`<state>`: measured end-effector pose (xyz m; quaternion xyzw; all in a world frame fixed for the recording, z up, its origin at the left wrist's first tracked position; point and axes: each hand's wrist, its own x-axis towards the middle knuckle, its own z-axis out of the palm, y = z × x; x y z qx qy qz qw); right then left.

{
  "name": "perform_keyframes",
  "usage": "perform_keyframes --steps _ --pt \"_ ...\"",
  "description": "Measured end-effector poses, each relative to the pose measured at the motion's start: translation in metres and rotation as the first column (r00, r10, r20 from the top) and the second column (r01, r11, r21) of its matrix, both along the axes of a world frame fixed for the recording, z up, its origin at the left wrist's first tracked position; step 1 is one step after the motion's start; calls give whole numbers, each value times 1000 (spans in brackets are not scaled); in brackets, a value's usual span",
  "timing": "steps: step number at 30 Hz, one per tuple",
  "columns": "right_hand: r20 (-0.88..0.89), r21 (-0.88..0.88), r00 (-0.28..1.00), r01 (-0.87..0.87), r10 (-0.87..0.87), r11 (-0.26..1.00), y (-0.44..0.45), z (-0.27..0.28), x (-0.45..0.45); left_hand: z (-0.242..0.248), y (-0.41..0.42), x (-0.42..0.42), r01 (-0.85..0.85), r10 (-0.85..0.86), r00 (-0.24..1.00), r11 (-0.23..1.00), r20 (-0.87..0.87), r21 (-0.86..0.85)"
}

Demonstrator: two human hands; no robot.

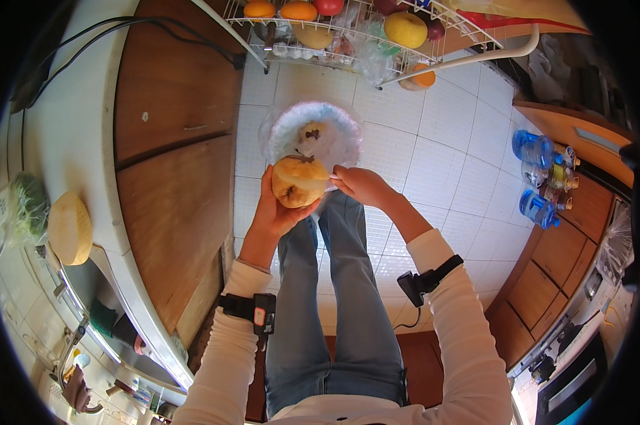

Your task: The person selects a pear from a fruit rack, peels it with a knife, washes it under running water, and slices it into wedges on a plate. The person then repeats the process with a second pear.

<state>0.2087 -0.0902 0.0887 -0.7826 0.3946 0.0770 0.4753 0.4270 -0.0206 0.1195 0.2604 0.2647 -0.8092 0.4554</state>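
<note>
A large, partly peeled yellow-brown fruit (299, 183), probably a pear, rests in my left hand (277, 215), with the fingers around its side and underside. Pale flesh shows in a band across it, and a dark strip of peel sticks out at its far edge. My right hand (365, 186) grips a small tool by its light handle (333, 176), right beside the fruit. The fist and the fruit hide the tool's working end. Beneath both hands stands a round waste bin lined with a clear plastic bag (354, 125). Some brownish scraps (313, 133) lie inside it.
A white wire rack (352, 29) with fruit stands ahead. The counter (102, 159) on my left bears a cut melon (70, 228), wrapped greens (28, 204) and a sink (94, 289). Blue water jugs (535, 149) and bottles stand by cabinets at right.
</note>
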Motion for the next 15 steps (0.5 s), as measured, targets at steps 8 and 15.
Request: perform_keyframes --steps 8,15 --pt "-10 10 999 34 -34 999 4 1 -8 -22 -9 -7 54 -59 997 996 57 73" --pt "-30 -225 990 125 -135 966 26 16 7 -26 -15 -12 66 -77 984 995 163 75"
